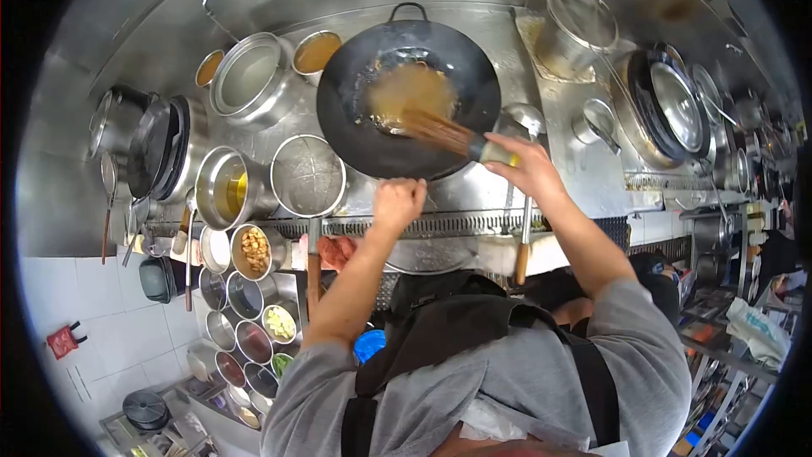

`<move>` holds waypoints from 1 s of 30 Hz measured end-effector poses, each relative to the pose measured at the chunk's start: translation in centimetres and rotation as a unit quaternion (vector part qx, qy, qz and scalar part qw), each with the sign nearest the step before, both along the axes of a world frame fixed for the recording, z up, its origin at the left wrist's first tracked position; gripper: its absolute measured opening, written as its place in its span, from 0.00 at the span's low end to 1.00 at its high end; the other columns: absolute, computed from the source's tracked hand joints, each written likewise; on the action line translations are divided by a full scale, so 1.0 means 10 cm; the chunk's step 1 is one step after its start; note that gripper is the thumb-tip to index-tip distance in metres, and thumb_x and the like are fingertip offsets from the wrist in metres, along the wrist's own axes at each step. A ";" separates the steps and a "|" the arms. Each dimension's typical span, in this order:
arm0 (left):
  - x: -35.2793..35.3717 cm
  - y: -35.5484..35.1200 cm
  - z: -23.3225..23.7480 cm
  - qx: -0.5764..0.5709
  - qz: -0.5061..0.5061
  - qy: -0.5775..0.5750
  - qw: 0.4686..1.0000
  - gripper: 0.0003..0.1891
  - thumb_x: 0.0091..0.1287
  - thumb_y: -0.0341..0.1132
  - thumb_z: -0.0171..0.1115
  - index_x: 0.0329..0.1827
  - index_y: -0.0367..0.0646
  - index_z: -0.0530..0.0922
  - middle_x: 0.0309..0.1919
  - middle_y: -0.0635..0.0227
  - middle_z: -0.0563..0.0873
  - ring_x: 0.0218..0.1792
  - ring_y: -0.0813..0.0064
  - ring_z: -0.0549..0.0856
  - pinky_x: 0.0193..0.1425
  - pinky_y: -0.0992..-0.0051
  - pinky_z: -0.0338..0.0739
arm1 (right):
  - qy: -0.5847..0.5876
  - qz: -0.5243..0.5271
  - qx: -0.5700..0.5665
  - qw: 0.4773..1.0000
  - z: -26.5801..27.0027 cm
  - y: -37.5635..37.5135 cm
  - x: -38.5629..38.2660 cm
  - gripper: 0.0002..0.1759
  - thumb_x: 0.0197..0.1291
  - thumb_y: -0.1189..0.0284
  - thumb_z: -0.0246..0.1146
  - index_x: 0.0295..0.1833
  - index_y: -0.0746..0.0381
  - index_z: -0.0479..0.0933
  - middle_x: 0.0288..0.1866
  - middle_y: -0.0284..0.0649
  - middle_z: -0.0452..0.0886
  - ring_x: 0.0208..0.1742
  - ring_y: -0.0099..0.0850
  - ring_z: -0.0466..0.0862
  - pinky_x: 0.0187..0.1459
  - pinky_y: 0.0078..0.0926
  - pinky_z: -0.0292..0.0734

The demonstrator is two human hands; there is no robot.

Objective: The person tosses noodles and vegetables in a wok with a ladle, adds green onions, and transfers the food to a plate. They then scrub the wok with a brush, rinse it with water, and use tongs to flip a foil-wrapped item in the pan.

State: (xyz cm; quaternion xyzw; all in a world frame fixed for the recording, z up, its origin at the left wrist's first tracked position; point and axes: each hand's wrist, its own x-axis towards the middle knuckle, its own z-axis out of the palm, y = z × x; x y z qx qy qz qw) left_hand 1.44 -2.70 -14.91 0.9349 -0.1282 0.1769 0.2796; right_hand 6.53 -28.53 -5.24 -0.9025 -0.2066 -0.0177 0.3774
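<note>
Head view. Black wok [364, 131] toward the back middle of the steel tabletop [584, 169], with brown liquid [410, 89] pooled inside. Right hand [526, 167] over the wok's right rim, fingers wrapped tight around the handle of a bamboo brush [440, 131], bristles down in the liquid. Left hand [399, 201] at the wok's near rim, fingers curled shut over it. Just left of the wok, a round strainer [308, 176], nearly touching; beyond that, an oil pot [227, 190] and a tall steel pot [252, 76]. Under the right forearm, a ladle [523, 123], bowl beside the wok, handle toward the front edge. Along the front left edge, small seasoning tins [254, 250] and a red cloth [338, 250].
</note>
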 end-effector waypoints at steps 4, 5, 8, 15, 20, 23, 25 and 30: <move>0.03 0.02 -0.12 -0.011 0.002 -0.003 1.000 0.15 0.59 0.36 0.60 0.14 0.43 0.75 0.16 0.61 0.79 0.21 0.59 0.81 0.33 0.61 0.72 | -0.037 0.155 -0.280 0.947 -0.21 0.46 0.99 0.17 0.52 0.65 0.61 0.48 0.53 0.82 0.37 0.49 0.83 0.40 0.49 0.83 0.48 0.42 0.79; 0.04 0.03 -0.10 -0.018 0.003 0.006 1.000 0.15 0.58 0.36 0.61 0.14 0.43 0.75 0.16 0.60 0.79 0.22 0.60 0.81 0.34 0.61 0.72 | -0.009 0.101 -0.314 0.944 -0.21 0.61 1.24 0.14 0.51 0.68 0.59 0.43 0.54 0.84 0.34 0.49 0.83 0.38 0.48 0.84 0.45 0.43 0.79; 0.05 0.04 -0.14 -0.049 0.012 0.006 0.999 0.14 0.57 0.36 0.62 0.15 0.43 0.76 0.17 0.62 0.80 0.23 0.63 0.81 0.36 0.64 0.71 | -0.027 -0.045 -0.328 0.943 -0.48 1.12 1.93 0.12 0.52 0.68 0.61 0.42 0.58 0.82 0.39 0.50 0.83 0.42 0.49 0.83 0.46 0.44 0.79; 0.04 0.12 -0.11 -0.063 -0.008 0.011 0.998 0.12 0.58 0.36 0.63 0.18 0.41 0.78 0.19 0.64 0.79 0.25 0.66 0.80 0.38 0.67 0.70 | 0.002 0.072 -0.126 0.989 -0.65 1.57 1.48 0.23 0.49 0.63 0.68 0.53 0.56 0.79 0.47 0.49 0.82 0.48 0.47 0.81 0.54 0.38 0.76; 0.05 0.16 -0.12 -0.083 -0.027 -0.007 0.996 0.11 0.57 0.35 0.64 0.18 0.42 0.76 0.20 0.63 0.78 0.26 0.63 0.80 0.37 0.65 0.70 | 0.041 0.177 -0.213 0.960 -0.22 1.18 1.20 0.23 0.49 0.63 0.67 0.52 0.56 0.80 0.44 0.49 0.82 0.46 0.47 0.82 0.50 0.40 0.78; 0.03 0.16 -0.13 -0.082 -0.032 0.003 0.996 0.11 0.58 0.36 0.62 0.19 0.42 0.77 0.21 0.62 0.79 0.28 0.64 0.80 0.39 0.66 0.70 | 0.020 0.015 -0.353 0.935 -0.25 1.28 1.70 0.23 0.48 0.63 0.66 0.52 0.53 0.80 0.41 0.49 0.83 0.46 0.46 0.82 0.49 0.41 0.78; 0.04 0.17 -0.13 -0.073 -0.032 0.013 0.997 0.12 0.59 0.36 0.61 0.20 0.41 0.78 0.21 0.63 0.80 0.29 0.64 0.80 0.40 0.66 0.70 | -0.003 -0.070 -0.300 0.951 -0.37 1.59 1.92 0.23 0.48 0.64 0.66 0.53 0.52 0.79 0.41 0.50 0.83 0.45 0.47 0.82 0.50 0.41 0.78; 0.03 0.16 -0.10 -0.083 -0.030 0.004 0.996 0.11 0.58 0.35 0.63 0.20 0.42 0.76 0.21 0.62 0.79 0.27 0.62 0.79 0.38 0.65 0.70 | -0.014 0.048 -0.173 0.984 -0.71 1.67 1.43 0.24 0.48 0.64 0.68 0.53 0.55 0.80 0.44 0.50 0.82 0.46 0.49 0.81 0.51 0.36 0.77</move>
